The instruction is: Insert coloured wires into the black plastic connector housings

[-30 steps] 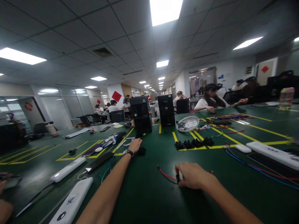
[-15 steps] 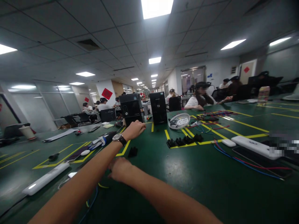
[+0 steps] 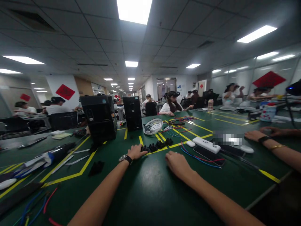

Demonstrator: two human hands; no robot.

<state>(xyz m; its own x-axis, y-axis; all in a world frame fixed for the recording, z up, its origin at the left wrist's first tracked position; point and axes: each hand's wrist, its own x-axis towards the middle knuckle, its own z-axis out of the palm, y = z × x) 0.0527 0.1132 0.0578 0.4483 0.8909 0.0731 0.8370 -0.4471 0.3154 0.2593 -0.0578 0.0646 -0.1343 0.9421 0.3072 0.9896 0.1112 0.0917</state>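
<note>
My left hand [image 3: 135, 152], with a watch on its wrist, reaches to the left end of a row of small black parts [image 3: 157, 145]. Its fingers are apart and seem to touch the nearest part. Right of it, my right hand [image 3: 177, 162] rests low over the green table [image 3: 148, 191], fingers curled in; whatever they may hold is hidden. Another dark piece [image 3: 96, 168] lies left of my left forearm. Beyond the row stands a white plastic basket [image 3: 154, 126] with things in it.
Two black computer towers [image 3: 98, 117] [image 3: 132, 113] stand at the back left. A white power strip [image 3: 206, 145] and red and blue wires [image 3: 202, 159] lie right. Loose wires [image 3: 39, 204] are at the front left. Another person's hands [image 3: 255, 135] rest at the right edge.
The view has turned right. My left hand has gone from near the large tower to the black row. My right hand has come out from beside the left forearm and moved right.
</note>
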